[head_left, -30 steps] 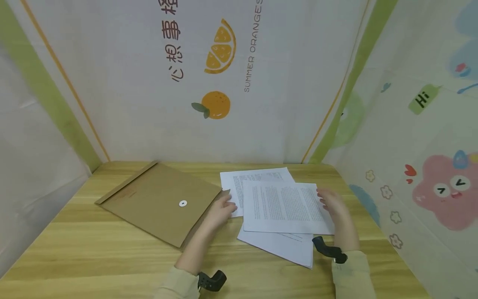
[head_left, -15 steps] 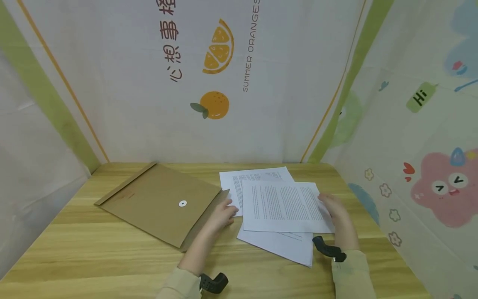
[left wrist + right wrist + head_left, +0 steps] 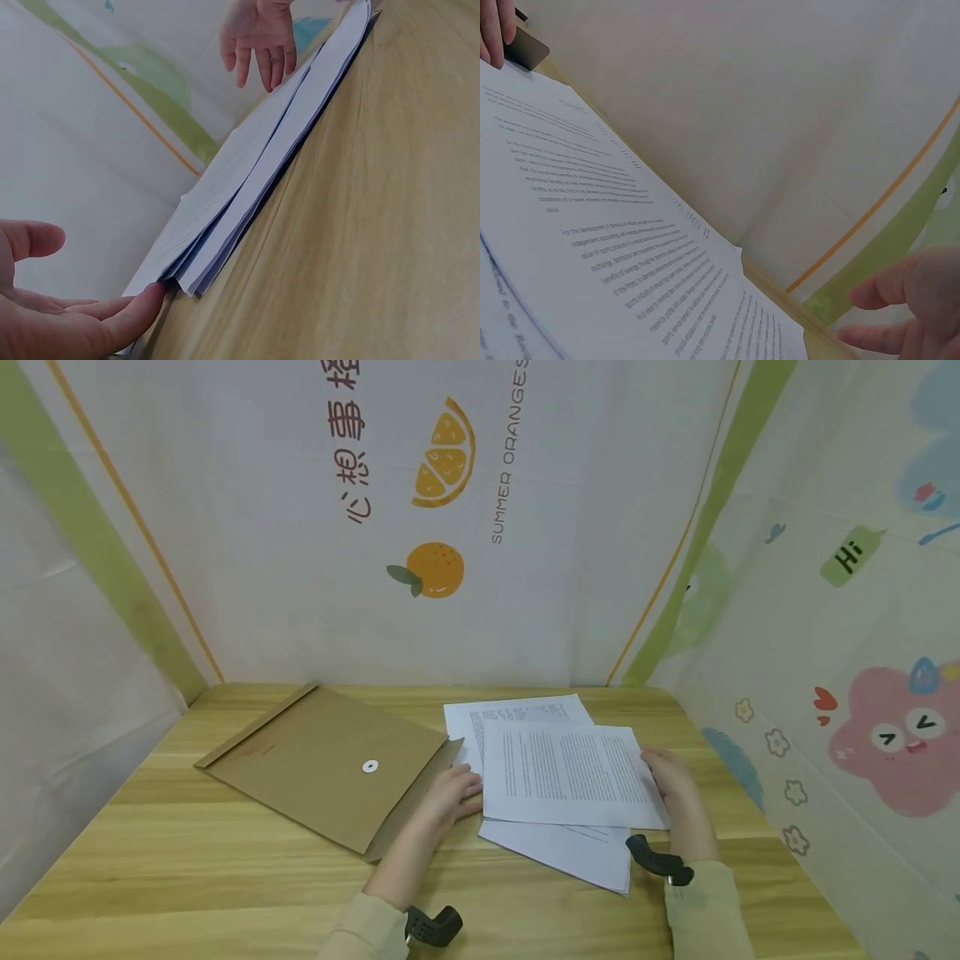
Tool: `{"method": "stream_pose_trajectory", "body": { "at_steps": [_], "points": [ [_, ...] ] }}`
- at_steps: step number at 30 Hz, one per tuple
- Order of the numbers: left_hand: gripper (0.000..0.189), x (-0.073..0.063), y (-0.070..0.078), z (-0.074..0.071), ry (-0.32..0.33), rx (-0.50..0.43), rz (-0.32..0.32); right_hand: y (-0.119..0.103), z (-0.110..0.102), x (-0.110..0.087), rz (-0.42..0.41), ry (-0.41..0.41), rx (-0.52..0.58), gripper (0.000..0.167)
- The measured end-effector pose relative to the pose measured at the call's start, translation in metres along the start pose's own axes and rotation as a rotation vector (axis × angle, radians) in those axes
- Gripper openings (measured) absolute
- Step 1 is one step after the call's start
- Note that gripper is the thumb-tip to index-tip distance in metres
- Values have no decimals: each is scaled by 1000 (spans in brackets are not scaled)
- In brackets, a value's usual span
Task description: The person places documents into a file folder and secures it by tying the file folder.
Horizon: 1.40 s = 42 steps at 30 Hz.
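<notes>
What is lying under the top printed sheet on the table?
Under the top printed sheet lie more white sheets, fanned out so their edges stick out behind and in front. How many there are, and their covered middles, cannot be seen. All rest on the wooden table.

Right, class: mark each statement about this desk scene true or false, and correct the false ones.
1. The flat brown paper envelope lies left of the white printed sheets. True.
2. The left hand grips a pen. False: it holds nothing, its fingers at the sheets' edge.
3. The sheets are neatly squared. False: they are fanned, askew.
4. The right hand is at the sheets' right edge. True.
5. The envelope stands upright. False: it lies flat on the wooden table.
</notes>
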<state>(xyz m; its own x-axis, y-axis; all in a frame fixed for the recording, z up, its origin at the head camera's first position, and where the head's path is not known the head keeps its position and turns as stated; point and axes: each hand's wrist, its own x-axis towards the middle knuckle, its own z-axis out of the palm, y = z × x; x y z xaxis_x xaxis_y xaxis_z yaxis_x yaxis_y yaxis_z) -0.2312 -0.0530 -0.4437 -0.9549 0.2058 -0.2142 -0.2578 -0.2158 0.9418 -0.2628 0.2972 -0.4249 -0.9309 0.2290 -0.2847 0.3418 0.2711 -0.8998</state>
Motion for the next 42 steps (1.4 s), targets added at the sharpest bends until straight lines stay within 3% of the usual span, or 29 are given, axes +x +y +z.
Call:
{"method": "stream_pose_trajectory", "body": {
  "at_steps": [8, 13, 20, 24, 33, 42],
  "points": [
    [60, 1, -3, -4, -2, -24, 6, 3, -2, 2, -2, 37, 58, 55],
    [58, 3, -5, -5, 2, -16, -3, 8, -4, 4, -25, 40, 14, 54],
    [45, 1, -10, -3, -30, 130, -6, 16, 4, 6, -40, 33, 47, 54],
    [48, 0, -14, 0, -71, 193, 27, 17, 6, 6, -54, 24, 66, 54],
    [57, -2, -13, 1, -66, 159, 100, 13, 7, 4, -16, 37, 56, 55],
    [55, -1, -6, -2, -80, 145, 145, 10, 5, 4, -36, 16, 74, 61]
  ]
}}
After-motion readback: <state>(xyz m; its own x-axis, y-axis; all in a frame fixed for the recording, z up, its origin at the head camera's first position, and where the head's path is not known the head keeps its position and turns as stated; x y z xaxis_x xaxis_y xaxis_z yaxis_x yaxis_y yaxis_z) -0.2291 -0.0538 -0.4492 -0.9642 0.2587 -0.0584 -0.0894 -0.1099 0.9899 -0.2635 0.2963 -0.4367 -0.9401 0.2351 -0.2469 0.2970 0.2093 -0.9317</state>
